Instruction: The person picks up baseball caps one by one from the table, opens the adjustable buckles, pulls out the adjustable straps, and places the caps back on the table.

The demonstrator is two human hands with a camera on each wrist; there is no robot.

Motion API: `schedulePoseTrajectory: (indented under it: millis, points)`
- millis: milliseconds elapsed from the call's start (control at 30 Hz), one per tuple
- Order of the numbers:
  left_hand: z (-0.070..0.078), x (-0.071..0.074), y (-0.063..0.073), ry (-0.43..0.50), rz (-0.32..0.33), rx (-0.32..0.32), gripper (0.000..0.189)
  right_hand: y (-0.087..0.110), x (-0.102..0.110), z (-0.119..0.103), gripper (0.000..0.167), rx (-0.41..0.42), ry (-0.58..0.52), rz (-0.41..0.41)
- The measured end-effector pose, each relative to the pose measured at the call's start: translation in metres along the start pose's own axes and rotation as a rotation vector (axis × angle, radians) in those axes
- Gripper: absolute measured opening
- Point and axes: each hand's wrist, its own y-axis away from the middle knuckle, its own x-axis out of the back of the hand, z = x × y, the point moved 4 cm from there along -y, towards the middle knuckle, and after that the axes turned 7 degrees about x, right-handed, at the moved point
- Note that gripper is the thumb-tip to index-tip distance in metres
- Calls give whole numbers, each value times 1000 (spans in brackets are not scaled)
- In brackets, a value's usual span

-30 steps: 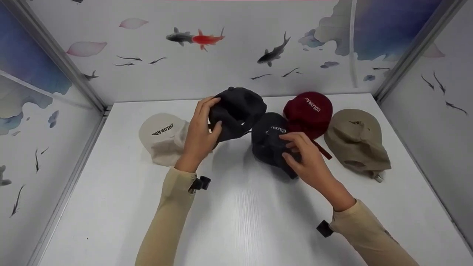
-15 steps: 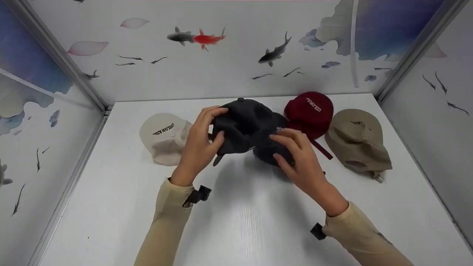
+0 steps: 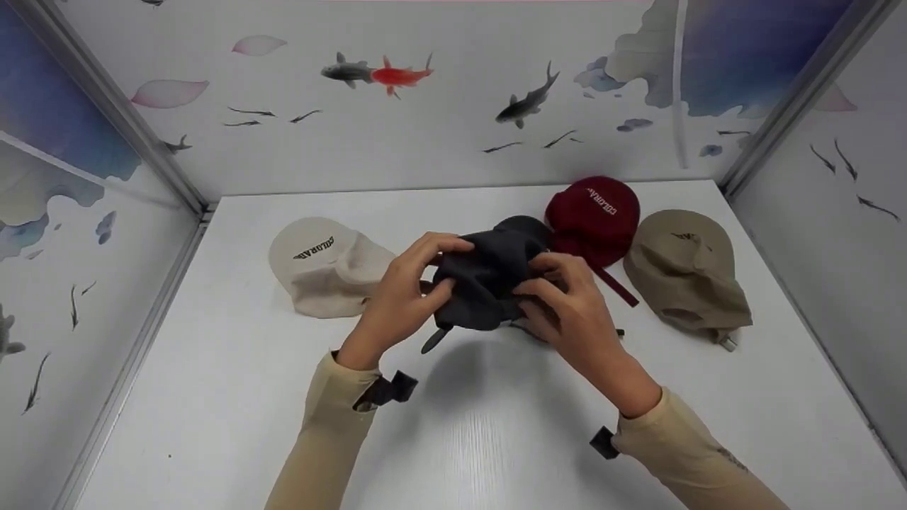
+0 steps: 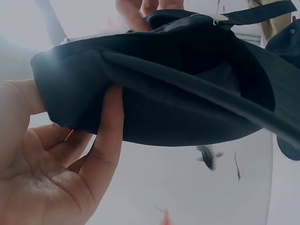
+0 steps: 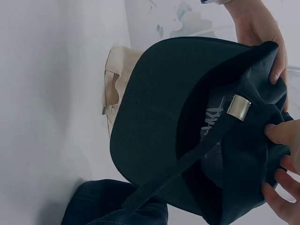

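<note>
Both hands hold a dark cap (image 3: 489, 276) above the middle of the table. The left hand (image 3: 397, 304) grips the crown's left side, one finger inside its opening in the left wrist view. My right hand (image 3: 581, 312) pinches the crown's other side between thumb and fingers. In the right wrist view the cap's underside faces the camera, showing the brim, the strap and a metal buckle (image 5: 239, 107). A second dark cap (image 3: 524, 227) lies on the table, partly hidden behind the held one.
A cream cap (image 3: 326, 269) lies at the left, near my left hand. To the right are a red cap (image 3: 595, 212) with its strap sticking out and a khaki cap (image 3: 684, 269). White panels printed with fish surround the white table (image 3: 283, 411).
The left hand has brought the dark cap down and to the right, nearer me. My right hand, earlier over the second dark cap, now holds the raised cap too.
</note>
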Motion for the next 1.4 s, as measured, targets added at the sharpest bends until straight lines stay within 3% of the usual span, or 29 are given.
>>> schedulePoseTrajectory:
  millis: [200, 433, 600, 767, 833, 933, 1100, 1400]
  points:
    - [-9, -6, 1, -44, -4, -9, 41, 9, -1, 6, 16, -103, -87, -15]
    - [-23, -12, 4, -158, 22, 29, 34, 14, -1, 13, 13, -284, -228, -29]
    - [-23, -18, 9, -264, 93, 52, 30, 14, -4, 14, 8, -366, -296, -27]
    - [-2, -27, 21, -455, 190, 17, 19, 15, -6, 12, 7, -384, -338, -19]
    - [6, -33, 26, -497, 186, -13, 19, 15, -7, 11, 7, -389, -352, -24]
    - [12, -42, 31, -515, 137, -43, 34, 14, -8, 8, 8, -408, -365, -42]
    - [10, -53, 34, -593, 85, -60, 43, 14, -8, 3, 9, -432, -373, -66]
    - [2, -53, 35, -638, 117, -25, 28, 18, -12, -2, 13, -357, -547, -94]
